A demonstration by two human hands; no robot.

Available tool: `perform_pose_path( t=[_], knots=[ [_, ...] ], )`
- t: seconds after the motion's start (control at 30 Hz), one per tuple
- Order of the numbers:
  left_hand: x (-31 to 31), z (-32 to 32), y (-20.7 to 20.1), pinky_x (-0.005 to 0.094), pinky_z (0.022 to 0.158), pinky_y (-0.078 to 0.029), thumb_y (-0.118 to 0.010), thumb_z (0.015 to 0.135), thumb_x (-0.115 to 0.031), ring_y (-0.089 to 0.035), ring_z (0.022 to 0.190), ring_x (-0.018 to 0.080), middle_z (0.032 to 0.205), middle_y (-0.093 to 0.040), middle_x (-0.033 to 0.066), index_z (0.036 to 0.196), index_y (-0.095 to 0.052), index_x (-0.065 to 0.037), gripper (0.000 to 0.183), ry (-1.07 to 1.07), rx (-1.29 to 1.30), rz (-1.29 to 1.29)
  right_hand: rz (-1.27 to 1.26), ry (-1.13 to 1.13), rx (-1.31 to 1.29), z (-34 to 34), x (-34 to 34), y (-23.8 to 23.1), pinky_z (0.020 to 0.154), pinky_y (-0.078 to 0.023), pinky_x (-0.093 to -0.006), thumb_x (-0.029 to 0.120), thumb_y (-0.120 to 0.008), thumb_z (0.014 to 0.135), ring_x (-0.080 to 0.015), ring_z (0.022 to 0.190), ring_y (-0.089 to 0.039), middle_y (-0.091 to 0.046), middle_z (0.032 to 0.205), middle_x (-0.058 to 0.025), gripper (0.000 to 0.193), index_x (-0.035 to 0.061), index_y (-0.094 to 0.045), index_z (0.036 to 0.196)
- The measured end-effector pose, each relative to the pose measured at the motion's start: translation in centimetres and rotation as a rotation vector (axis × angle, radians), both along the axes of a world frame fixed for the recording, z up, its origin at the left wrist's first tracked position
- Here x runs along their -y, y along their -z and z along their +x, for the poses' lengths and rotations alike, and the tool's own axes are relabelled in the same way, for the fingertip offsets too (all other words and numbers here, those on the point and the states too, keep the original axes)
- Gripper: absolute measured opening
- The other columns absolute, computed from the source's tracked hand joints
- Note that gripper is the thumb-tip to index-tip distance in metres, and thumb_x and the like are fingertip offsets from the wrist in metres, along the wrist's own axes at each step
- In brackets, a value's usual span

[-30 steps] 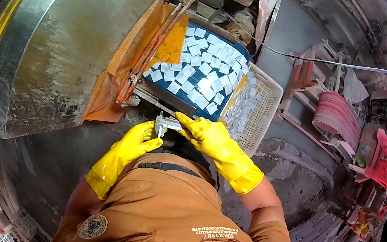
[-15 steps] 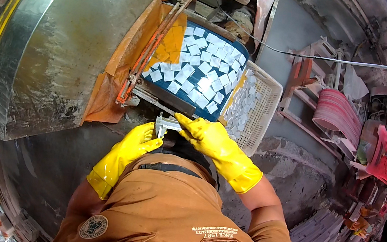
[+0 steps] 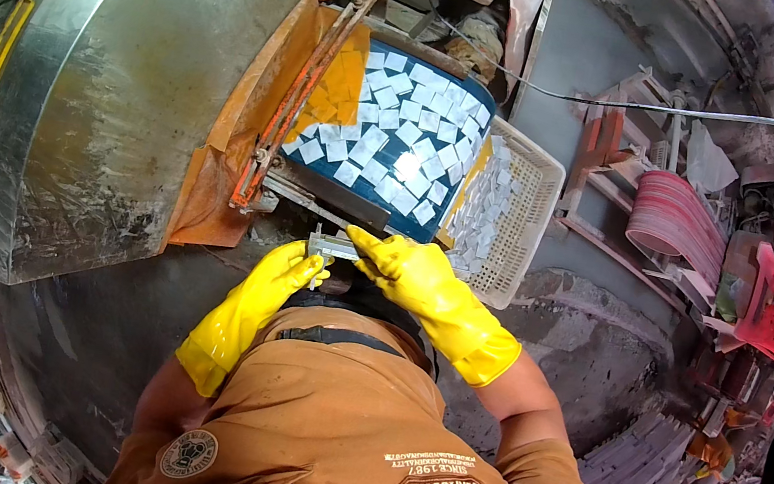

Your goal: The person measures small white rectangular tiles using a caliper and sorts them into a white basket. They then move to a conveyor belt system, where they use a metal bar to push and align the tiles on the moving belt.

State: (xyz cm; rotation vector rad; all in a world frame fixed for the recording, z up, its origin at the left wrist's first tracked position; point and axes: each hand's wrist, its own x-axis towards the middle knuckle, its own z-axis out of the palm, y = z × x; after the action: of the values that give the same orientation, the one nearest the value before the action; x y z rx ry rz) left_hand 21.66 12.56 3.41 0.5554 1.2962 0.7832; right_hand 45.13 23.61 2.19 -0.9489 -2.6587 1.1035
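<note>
Both my hands wear long yellow rubber gloves and meet in front of my waist. A metal caliper [image 3: 334,247] lies level between them. My right hand [image 3: 425,289] is closed round its beam, with the index finger stretched along it. At the caliper's jaws, my left hand [image 3: 257,297] has its thumb and fingers pinched together; whether a small piece is also between them is hidden. Just beyond is a blue conveyor belt [image 3: 392,155], strewn with many square whitish tiles [image 3: 387,97].
A cream plastic crate [image 3: 541,216] holding grey-white tiles stands at the belt's right. Left are a rusty orange frame [image 3: 272,138], an orange sheet [image 3: 211,204] and a large metal housing [image 3: 103,116]. A cable [image 3: 671,111] crosses above; pink stacked basins [image 3: 674,222] stand far right.
My left thumb and fingers have curled in closer round the caliper's jaws. The caliper and my right hand have shifted slightly left. The tiles on the belt show little change.
</note>
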Motion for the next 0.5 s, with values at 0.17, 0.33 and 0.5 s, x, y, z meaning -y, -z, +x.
perform_pose_path(
  t=[0.17,0.33,0.5],
  knots=[
    [-0.8,0.7,0.0,0.0340,0.096,-0.054,-0.059,0.106,-0.035,-0.068,0.109,0.0219,0.128,-0.066,0.0160,0.137,-0.057,0.003,0.049,-0.062,-0.067,-0.086,0.023,-0.007,0.034,-0.5,0.3,-0.1,0.067,-0.055,-0.0480,0.037,-0.056,0.102,-0.0389,0.083,-0.070,-0.070,0.097,-0.0192,0.048,0.0185,-0.053,0.146],
    [-1.0,1.1,1.0,0.0300,0.089,-0.056,-0.064,0.104,-0.033,-0.069,0.102,0.0177,0.120,-0.070,0.0122,0.134,-0.060,0.002,0.046,-0.094,-0.135,-0.139,0.042,-0.024,0.025,-0.6,0.5,0.3,0.067,-0.055,-0.0475,0.038,-0.055,0.102,-0.0386,0.085,-0.070,-0.071,0.099,-0.0194,0.049,0.0173,-0.053,0.147],
    [-1.4,1.3,2.9,0.0274,0.083,-0.056,-0.075,0.097,-0.027,-0.068,0.096,0.0140,0.115,-0.072,0.0094,0.131,-0.063,0.000,0.044,-0.014,-0.271,-0.195,-0.007,-0.021,0.017,-0.6,0.4,0.6,0.071,-0.056,-0.0471,0.038,-0.057,0.101,-0.0389,0.087,-0.070,-0.071,0.102,-0.0195,0.051,0.0184,-0.053,0.148]
  ],
)
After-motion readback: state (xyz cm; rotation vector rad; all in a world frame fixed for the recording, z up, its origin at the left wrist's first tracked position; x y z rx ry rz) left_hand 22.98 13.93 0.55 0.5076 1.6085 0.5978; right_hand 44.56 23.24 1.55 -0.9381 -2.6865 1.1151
